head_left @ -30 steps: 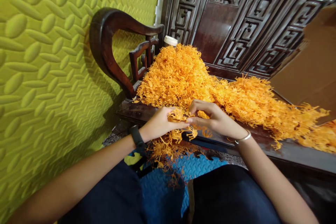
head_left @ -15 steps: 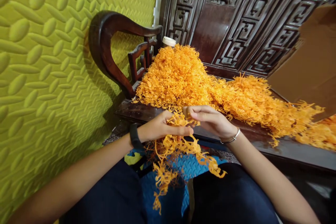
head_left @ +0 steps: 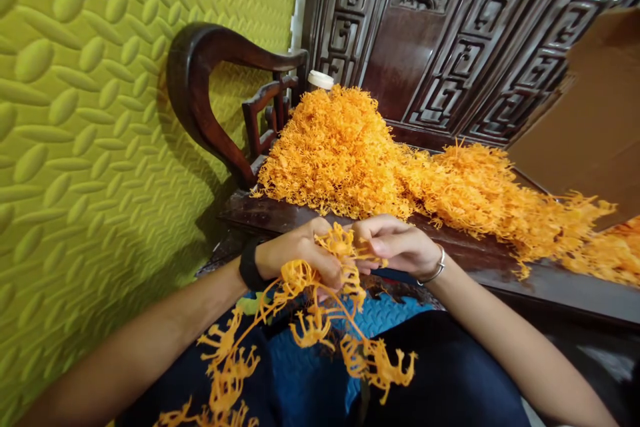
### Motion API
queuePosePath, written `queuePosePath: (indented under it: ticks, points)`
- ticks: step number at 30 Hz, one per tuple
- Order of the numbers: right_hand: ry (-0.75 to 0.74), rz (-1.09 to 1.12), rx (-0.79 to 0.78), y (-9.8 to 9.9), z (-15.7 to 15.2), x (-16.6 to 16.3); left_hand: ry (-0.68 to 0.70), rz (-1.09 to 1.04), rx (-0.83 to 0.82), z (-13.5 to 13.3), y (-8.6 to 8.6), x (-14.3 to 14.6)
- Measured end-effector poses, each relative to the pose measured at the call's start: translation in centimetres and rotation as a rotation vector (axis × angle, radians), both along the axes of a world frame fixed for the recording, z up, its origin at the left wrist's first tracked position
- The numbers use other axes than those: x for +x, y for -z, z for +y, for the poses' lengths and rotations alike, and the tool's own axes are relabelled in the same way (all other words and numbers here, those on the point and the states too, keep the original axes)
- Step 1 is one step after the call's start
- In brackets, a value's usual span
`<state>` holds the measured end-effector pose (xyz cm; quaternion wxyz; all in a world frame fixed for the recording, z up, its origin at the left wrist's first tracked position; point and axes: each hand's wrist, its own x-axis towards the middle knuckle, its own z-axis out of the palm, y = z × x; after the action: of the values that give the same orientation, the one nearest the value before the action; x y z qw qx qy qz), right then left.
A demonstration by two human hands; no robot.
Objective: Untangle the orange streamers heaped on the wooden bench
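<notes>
Centre of frame: left hand [head_left: 295, 257] closed around a tangle of orange plastic sprigs [head_left: 320, 323], thin, branching, claw-tipped, trailing toward lower left over a blue embossed mat [head_left: 310, 380]. Right hand [head_left: 395, 247] just beside, fingertips pinched on the same tangle. Behind, centre to right edge: bristly orange heap [head_left: 350, 147] on a dark polished wooden bench [head_left: 270, 213]. Left: quilted yellow-green wall padding [head_left: 75, 113]. Top: carved fretwork panel [head_left: 450, 33].
</notes>
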<state>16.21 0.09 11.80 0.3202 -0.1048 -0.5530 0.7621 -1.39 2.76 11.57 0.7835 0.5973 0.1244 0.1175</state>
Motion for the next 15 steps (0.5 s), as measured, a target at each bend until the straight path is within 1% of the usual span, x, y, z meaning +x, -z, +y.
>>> queuePosePath:
  ticks: [3,8,11,15]
  points:
    - [-0.028,0.065,0.031,0.3,0.1,-0.4,0.002,-0.013,0.035,-0.1,-0.1,-0.2]
    - [-0.021,0.097,0.011,1.2,0.4,-0.9,0.002,-0.002,0.056,0.0,-0.7,-0.3]
    - [0.017,0.078,-0.022,1.6,0.5,-1.1,-0.033,-0.005,0.029,0.0,-0.9,-0.2]
    - [0.029,0.128,-0.036,1.9,0.8,-1.4,-0.088,0.004,-0.038,0.3,-0.5,-0.2]
